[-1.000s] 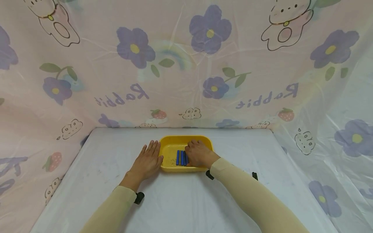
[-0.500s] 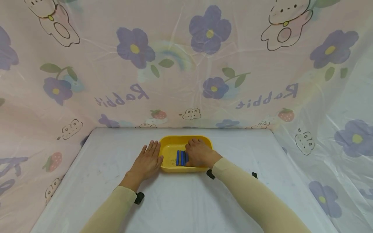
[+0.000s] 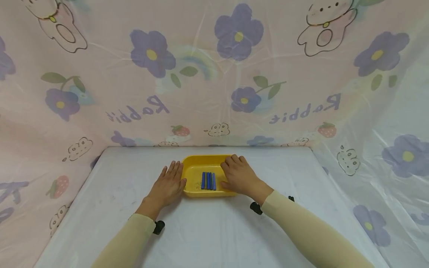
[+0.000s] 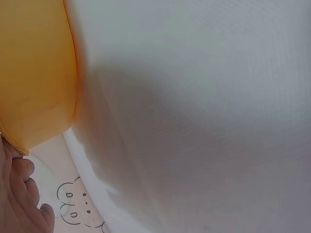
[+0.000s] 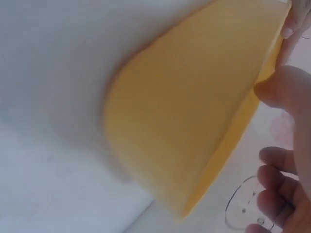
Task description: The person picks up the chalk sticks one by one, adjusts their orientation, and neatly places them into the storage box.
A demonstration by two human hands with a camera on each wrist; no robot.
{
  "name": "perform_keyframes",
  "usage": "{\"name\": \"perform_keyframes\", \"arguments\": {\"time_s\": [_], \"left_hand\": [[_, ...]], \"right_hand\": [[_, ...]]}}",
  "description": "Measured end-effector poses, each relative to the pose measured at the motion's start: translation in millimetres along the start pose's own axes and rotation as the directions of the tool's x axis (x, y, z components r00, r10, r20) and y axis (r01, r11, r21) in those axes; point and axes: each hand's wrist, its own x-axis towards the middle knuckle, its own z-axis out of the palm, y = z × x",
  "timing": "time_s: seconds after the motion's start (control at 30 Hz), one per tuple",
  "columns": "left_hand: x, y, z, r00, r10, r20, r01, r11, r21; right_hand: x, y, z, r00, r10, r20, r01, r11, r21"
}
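Bracketing yellow tray [image 3: 197,169] mid-bench [image 3: 207,230], blue sticks [image 3: 208,181] inside. Left hand [image 3: 167,186] flat against left rim; right hand [image 3: 239,176] over right rim, fingers perhaps curled round it, grip unclear. Next likely calls for even two-sided hold.

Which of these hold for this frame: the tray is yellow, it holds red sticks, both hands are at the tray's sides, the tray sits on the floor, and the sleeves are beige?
1. The tray is yellow. True.
2. It holds red sticks. False: the sticks in it are blue.
3. The left hand and right hand flank the tray. True.
4. The tray sits on the floor. False: it rests on the white-covered table.
5. Both sleeves are beige. True.
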Motion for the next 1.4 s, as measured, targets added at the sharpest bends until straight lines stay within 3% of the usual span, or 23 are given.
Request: {"name": "perform_keyframes", "arguments": {"time_s": [0.3, 0.6, 0.87, 1.4], "left_hand": [[0.6, 0.6, -1.1, 1.0, 0.007, 0.005, -0.007, 1.0, -0.008], [-1.5, -1.7, 0.5, 1.0, -0.001, 0.0, 0.001, 1.0, -0.001], [-0.9, 2.2, -1.4, 1.0, 0.003, -0.005, -0.003, 1.0, -0.006], [0.8, -0.5, 1.9, 1.0, -0.001, -0.007, 0.001, 1.0, -0.002]], "right_hand": [[-53, 25, -2, 0.996, 0.082, -0.046, -0.079, 0.994, 0.07], [-116, 73, -8, 0.99, 0.128, -0.051, -0.127, 0.992, 0.026], [-163, 93, -12, 0.992, 0.097, 0.085, -0.097, 0.995, 0.001], [-189, 94, 13, 0.986, 0.029, 0.162, -0.032, 0.999, 0.013]]}}
